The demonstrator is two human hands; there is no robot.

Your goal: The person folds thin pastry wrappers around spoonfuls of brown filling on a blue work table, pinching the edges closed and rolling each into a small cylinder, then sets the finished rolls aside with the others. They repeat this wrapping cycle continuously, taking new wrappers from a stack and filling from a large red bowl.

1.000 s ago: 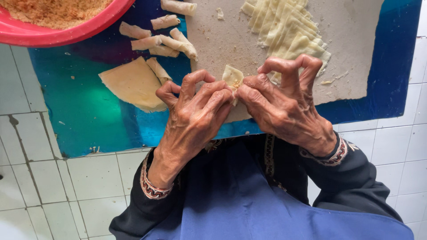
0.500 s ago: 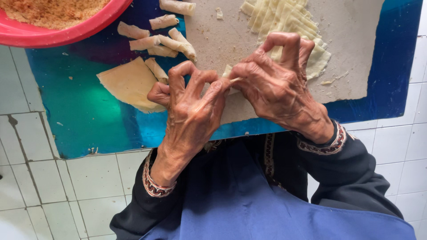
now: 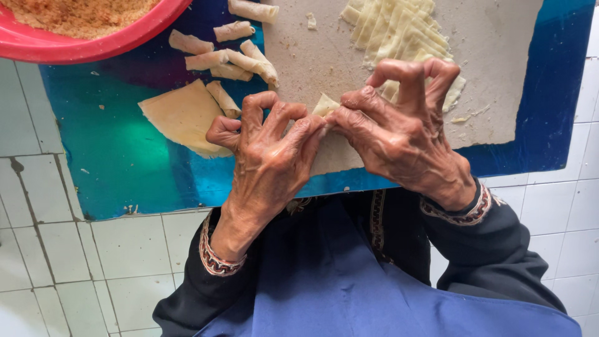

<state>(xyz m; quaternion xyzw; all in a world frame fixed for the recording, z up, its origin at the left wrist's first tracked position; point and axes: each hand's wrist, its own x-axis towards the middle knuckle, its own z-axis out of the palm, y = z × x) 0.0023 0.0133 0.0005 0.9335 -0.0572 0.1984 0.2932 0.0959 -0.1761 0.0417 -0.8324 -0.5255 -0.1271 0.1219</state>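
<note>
Spreading beyond both hands, the blue mat (image 3: 93,162) and pale board (image 3: 324,68) catch crumbs. Rolled pastries (image 3: 224,59) lie beyond the left hand (image 3: 268,156). It and the right hand (image 3: 399,134) pinch 1 pastry piece (image 3: 324,105) between fingertips, shaping it.

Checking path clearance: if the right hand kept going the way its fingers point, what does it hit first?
Probably the stack of pastry strips on the board, just beyond the right hand; height above it is unclear.

White square floor tiles (image 3: 62,274) with dark grout fill the lower left and right edge of the frame. A glossy blue-green mat (image 3: 112,162) lies across the upper half under even daylight.
</note>
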